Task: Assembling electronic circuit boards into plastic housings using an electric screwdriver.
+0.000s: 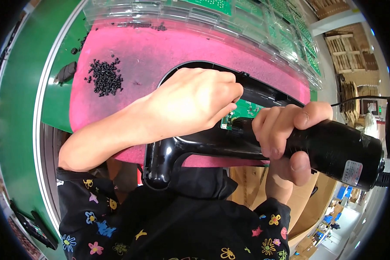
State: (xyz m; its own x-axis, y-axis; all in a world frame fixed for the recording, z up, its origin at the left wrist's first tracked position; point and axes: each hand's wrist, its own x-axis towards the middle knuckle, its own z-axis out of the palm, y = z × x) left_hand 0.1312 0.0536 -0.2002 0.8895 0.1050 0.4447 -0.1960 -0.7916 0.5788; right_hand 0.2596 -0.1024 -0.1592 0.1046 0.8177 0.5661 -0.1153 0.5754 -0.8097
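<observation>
A black plastic housing [160, 167] lies before me, its curved near edge at the front of the pink mat. Inside it sits a green circuit board [249, 107], partly covered by my hands. My left hand [199, 97] is closed above the housing, fingertips curled down by the board; whatever they pinch is hidden. Wrapped in my right hand [290, 132] is a black electric screwdriver [340, 149], tilted sideways with its narrow end by the circuit board near my left fingers. A cord leaves its thick end at the right.
A pile of small black screws [105, 77] lies on the pink mat [134, 50] at the left. Behind stand clear plastic trays [247, 24] holding green circuit boards. A dark grey bundle [66, 72] rests on the green table [58, 102]. A cardboard box [314, 208] is below right.
</observation>
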